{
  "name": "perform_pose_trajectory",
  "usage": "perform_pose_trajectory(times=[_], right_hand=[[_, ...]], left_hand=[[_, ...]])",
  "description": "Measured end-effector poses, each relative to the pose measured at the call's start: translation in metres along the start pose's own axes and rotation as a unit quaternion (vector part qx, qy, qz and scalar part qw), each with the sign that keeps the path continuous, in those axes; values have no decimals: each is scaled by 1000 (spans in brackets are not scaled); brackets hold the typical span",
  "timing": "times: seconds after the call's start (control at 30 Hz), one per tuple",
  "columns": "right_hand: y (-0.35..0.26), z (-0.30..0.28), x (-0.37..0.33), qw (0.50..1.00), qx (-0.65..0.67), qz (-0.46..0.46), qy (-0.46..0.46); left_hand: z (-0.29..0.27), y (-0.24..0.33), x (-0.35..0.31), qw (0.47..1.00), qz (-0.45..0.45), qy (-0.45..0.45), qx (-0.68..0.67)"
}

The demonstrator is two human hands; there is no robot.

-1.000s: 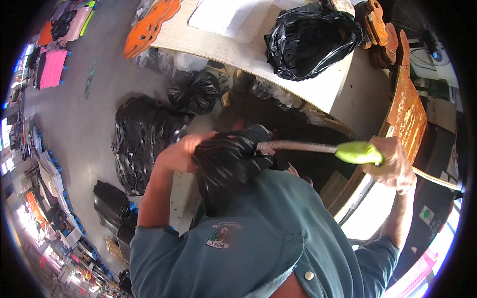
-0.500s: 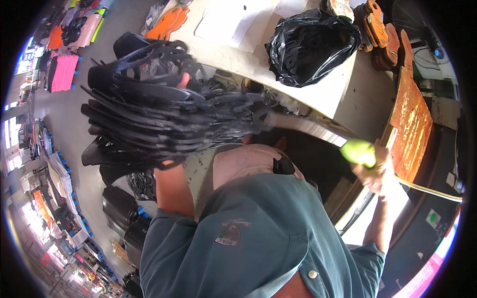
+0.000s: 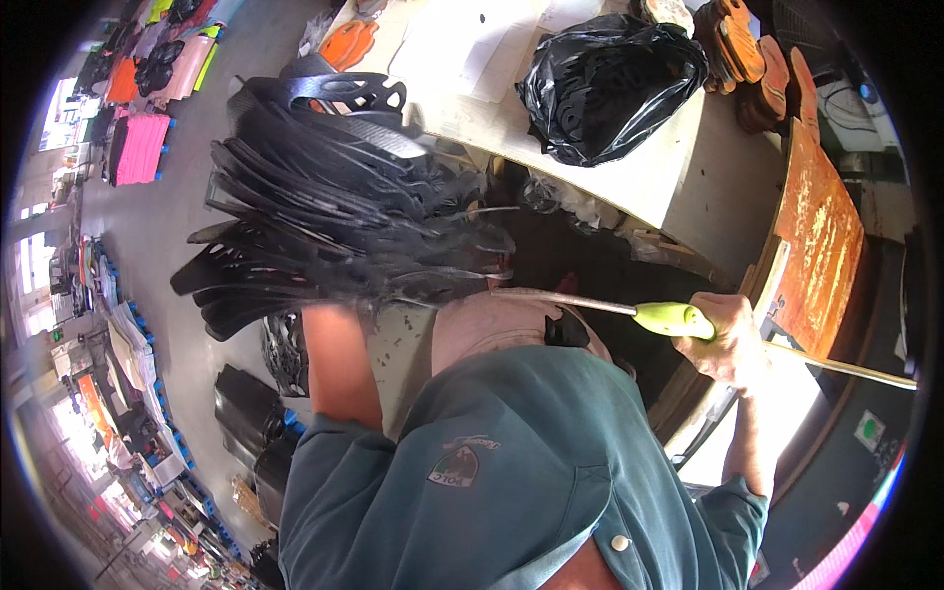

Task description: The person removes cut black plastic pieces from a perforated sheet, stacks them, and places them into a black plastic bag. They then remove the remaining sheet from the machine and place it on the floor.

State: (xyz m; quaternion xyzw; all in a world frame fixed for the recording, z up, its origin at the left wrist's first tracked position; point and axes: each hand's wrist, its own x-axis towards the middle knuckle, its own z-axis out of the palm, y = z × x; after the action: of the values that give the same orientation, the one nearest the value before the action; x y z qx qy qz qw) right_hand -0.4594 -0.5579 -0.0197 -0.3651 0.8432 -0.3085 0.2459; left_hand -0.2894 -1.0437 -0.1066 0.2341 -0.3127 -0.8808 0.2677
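Observation:
A thick bundle of black cut-out shoe pieces [image 3: 334,197] lies fanned across my left arm, its loose ends spreading left. My left forearm [image 3: 339,364] passes beneath the bundle, and the hand holding it is hidden by the pieces. My right hand [image 3: 728,339] is wrapped round the light green handle of a knife [image 3: 671,320]. The knife's long, narrow metal blade points left, its tip near the lower right side of the bundle. Whether the tip touches any piece I cannot tell.
Ahead is a pale worktable [image 3: 472,108] with paper sheets and an open black plastic bag [image 3: 610,93] of black pieces. Orange-brown shapes [image 3: 737,49] stack at its far right. A worn orange board [image 3: 816,246] stands at right. Black bundles [image 3: 246,413] sit low at left.
The knife has swung down and toward me, away from the bundle's right end, and its blade now lies nearly level. The bundle has shifted slightly right, and its pieces have splayed differently.

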Motion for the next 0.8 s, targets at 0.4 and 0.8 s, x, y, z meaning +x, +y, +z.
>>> perform_pose_trajectory(times=[0.4, 0.8], right_hand=[[-5, -29, 2, 996, 48, 74, -12], [-27, -86, 21, 998, -46, -5, -51]], left_hand=[[-17, 11, -25, 996, -21, -8, 84], [62, 9, -31, 602, -124, -540, 575]])
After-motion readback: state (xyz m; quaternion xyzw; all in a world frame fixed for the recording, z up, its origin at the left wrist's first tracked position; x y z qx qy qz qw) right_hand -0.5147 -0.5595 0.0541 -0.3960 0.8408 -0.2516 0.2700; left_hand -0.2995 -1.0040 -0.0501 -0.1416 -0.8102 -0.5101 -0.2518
